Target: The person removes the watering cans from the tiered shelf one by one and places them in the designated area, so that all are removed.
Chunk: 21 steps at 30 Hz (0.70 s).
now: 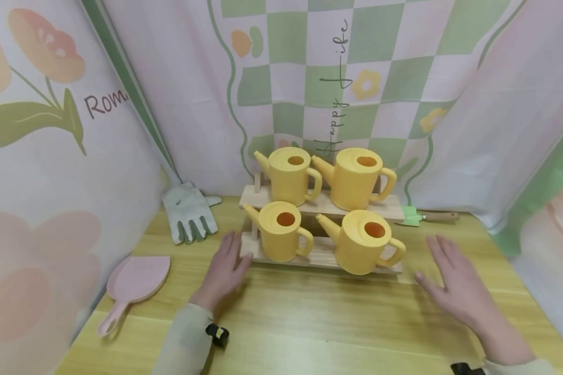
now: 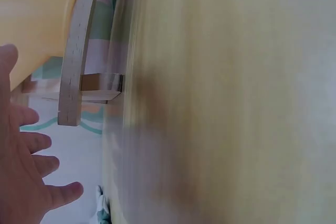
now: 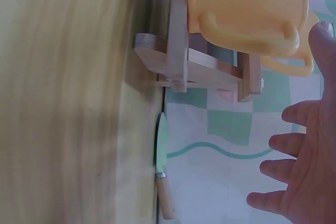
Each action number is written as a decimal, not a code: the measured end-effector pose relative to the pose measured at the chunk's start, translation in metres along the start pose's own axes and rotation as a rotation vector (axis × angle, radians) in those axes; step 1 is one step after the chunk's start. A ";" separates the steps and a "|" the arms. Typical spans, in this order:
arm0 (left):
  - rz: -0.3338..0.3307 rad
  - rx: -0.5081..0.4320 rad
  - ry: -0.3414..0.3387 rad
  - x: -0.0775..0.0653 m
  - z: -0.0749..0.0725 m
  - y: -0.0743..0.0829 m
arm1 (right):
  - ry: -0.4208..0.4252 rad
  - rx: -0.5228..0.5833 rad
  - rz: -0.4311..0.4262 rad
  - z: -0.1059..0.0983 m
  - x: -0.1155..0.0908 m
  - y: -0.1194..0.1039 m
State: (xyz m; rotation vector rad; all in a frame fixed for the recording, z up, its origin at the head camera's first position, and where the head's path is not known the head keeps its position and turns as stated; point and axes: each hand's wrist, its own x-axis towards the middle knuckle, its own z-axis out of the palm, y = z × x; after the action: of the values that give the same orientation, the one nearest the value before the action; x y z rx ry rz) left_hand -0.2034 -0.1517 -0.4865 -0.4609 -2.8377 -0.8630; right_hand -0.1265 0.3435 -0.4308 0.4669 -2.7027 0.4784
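A two-tier wooden rack (image 1: 319,253) carries yellow watering cans, two per tier, spouts to the left. On the lower tier are a left can (image 1: 274,242) and a right can (image 1: 354,252); above them sit another left can (image 1: 286,182) and right can (image 1: 352,182). My left hand (image 1: 222,273) is spread beside the rack's left end, holding nothing. To the right of the rack, apart from it, my right hand (image 1: 464,289) is held with fingers extended and nothing in it. The right wrist view shows the lower right can's handle (image 3: 247,38) near my thumb.
A grey-white glove (image 1: 187,208) lies at the back left of the wooden table (image 1: 286,328). Nearer on that side is a pink dustpan-like scoop (image 1: 138,278). Behind the rack's right end lies a green-bladed trowel (image 1: 410,215) with a wooden handle. Patterned curtains (image 1: 183,94) enclose the table.
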 end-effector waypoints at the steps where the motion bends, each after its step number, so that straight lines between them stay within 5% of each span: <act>1: -0.008 -0.010 -0.004 0.002 0.000 0.000 | 0.000 0.007 -0.002 -0.002 0.002 0.000; 12: -0.096 -0.126 -0.005 0.023 0.004 0.002 | -0.017 0.096 0.017 -0.023 0.029 -0.005; 21: -0.209 -0.348 0.040 0.038 0.010 0.002 | 0.009 0.130 0.032 -0.038 0.058 -0.017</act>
State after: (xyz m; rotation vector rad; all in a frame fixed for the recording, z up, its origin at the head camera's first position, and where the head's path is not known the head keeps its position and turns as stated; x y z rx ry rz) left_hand -0.2393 -0.1352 -0.4849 -0.1797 -2.7373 -1.3998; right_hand -0.1608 0.3276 -0.3700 0.4556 -2.6851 0.6666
